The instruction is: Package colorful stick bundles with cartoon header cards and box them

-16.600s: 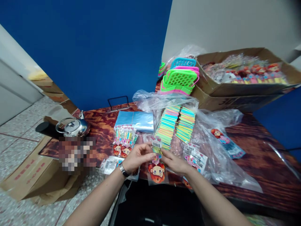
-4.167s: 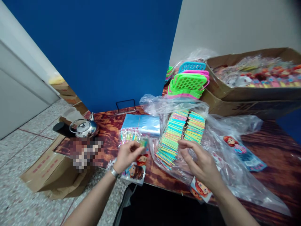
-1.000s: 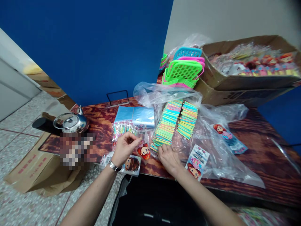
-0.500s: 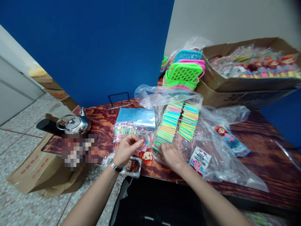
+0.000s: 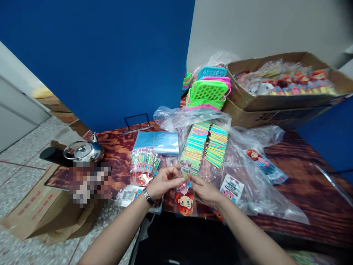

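My left hand (image 5: 165, 183) is closed on a small clear plastic bag (image 5: 185, 203) printed with a red-haired cartoon figure and a barcode. My right hand (image 5: 203, 190) meets it from the other side, fingers closed at the bag's edge; whether a stick is in them is hidden. Just beyond lie two rows of thin coloured sticks (image 5: 197, 143) on clear plastic sheeting (image 5: 244, 147). Left of my hands are several packed bags (image 5: 143, 165) with sticks showing, below a stack of blue film sleeves (image 5: 157, 142).
Another printed bag (image 5: 232, 187) lies right of my hands, and a blue one (image 5: 267, 167) farther right. Stacked plastic baskets (image 5: 208, 92) stand at the back beside a cardboard box (image 5: 286, 101) of packed bags. A metal kettle (image 5: 84, 151) sits left, above a brown carton (image 5: 35, 206).
My hands have come together over the table's front edge. The printed bag is now lifted between them, and my right hand has left the stick pile. The view has shifted slightly.
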Available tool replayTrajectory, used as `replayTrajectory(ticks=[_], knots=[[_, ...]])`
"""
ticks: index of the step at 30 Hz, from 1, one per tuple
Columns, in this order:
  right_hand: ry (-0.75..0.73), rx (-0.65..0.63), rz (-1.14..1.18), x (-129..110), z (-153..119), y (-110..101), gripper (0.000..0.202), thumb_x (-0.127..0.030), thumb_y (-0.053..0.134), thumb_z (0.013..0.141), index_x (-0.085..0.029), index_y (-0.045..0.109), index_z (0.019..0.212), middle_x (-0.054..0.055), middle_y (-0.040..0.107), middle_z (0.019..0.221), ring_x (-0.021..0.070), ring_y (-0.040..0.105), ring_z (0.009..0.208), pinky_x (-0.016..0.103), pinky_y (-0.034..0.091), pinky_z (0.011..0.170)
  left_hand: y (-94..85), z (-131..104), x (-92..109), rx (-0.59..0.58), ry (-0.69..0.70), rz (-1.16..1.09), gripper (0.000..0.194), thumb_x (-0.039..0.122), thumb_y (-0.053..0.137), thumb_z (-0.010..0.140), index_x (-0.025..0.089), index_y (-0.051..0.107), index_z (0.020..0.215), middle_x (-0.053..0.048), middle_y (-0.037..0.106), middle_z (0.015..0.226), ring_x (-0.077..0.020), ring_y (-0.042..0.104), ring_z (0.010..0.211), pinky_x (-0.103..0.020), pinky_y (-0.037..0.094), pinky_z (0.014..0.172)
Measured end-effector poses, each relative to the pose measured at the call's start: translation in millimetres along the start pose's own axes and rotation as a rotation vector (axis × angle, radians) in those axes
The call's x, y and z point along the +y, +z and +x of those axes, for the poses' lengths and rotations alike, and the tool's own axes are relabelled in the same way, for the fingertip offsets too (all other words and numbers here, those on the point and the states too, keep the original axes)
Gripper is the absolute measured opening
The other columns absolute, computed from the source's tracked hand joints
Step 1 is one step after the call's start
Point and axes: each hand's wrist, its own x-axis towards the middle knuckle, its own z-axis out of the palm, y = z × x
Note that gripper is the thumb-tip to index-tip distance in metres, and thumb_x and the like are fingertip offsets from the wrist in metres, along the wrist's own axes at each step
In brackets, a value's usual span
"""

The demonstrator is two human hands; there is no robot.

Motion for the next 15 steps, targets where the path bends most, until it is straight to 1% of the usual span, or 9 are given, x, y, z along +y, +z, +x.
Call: replayTrajectory(ticks=[2,3,5,7,9,11,13,15], knots=[[-0.024,0.068,-0.038,-5,-3,0,0.033,-0.053,0.049,0.082,-0.022,0.055,0.086,-0.003,0.052,0.064,0.011,0.051,0.055,0.024,0.043,0.052,-2.3,-6,-1,0.048,0.015,-0.052,0.027,0.034,0.076,0.063,0.016,0.056,0.063,0.0,0.058,0.064,-0.015,0.057,0.071,-0.025,0.04,0.07],[-0.07,0.139,-0.087,-9,-4,0,0.032,-0.052,0.046,0.084,-0.021,0.055,0.085,-0.003,0.052,0.065,0.011,0.051,0.057,0.025,0.043,0.055,-2.5,-10,-2,0.079,0.027,-0.099,0.026,0.032,0.076,0.064,0.016,0.055,0.063,0.001,0.057,0.063,-0.0134,0.055,0.067,-0.025,0.039,0.069],[-0.208,0.311,-0.193,-18,-5,1,0.029,-0.048,0.042,0.088,-0.02,0.054,0.085,-0.001,0.054,0.071,0.0121,0.052,0.066,0.026,0.044,0.063,1.1,-16,-7,0.121,0.034,-0.214,0.026,0.029,0.076,0.065,0.016,0.053,0.063,0.002,0.055,0.062,-0.0112,0.053,0.063,-0.024,0.038,0.066],[-0.331,0.442,-0.246,-25,-5,5,0.027,-0.044,0.038,0.091,-0.021,0.052,0.088,0.001,0.056,0.078,0.0132,0.054,0.075,0.026,0.044,0.071,10.1,-22,-14,0.105,-0.006,-0.321,0.027,0.029,0.076,0.064,0.016,0.052,0.063,0.002,0.055,0.062,-0.0109,0.052,0.061,-0.024,0.038,0.065],[-0.377,0.483,-0.264,-28,-5,11,0.025,-0.042,0.035,0.092,-0.021,0.049,0.092,0.001,0.056,0.08,0.0136,0.054,0.074,0.026,0.045,0.069,21.4,-25,-21,0.049,-0.074,-0.4,0.03,0.031,0.078,0.06,0.016,0.052,0.063,0.001,0.055,0.063,-0.011,0.052,0.06,-0.025,0.038,0.065],[-0.391,0.479,-0.307,-26,-6,16,0.025,-0.041,0.033,0.092,-0.022,0.049,0.093,0.001,0.056,0.079,0.0142,0.054,0.07,0.026,0.047,0.065,30.2,-26,-24,0.017,-0.116,-0.448,0.034,0.034,0.08,0.057,0.016,0.052,0.064,0.002,0.053,0.063,-0.0104,0.05,0.059,-0.025,0.039,0.064],[-0.408,0.473,-0.387,-23,-8,18,0.025,-0.04,0.032,0.093,-0.022,0.049,0.095,0.002,0.058,0.08,0.0154,0.056,0.071,0.027,0.048,0.066,33.0,-25,-23,0.004,-0.119,-0.436,0.036,0.036,0.08,0.055,0.016,0.051,0.064,0.002,0.05,0.063,-0.0097,0.048,0.058,-0.024,0.038,0.062],[-0.461,0.475,-0.483,-23,-11,17,0.024,-0.037,0.031,0.093,-0.022,0.049,0.097,0.003,0.059,0.08,0.017,0.058,0.075,0.03,0.049,0.074,29.5,-24,-20,-0.008,-0.094,-0.359,0.036,0.037,0.079,0.057,0.016,0.05,0.064,0.002,0.049,0.062,-0.0092,0.046,0.058,-0.023,0.038,0.059]])
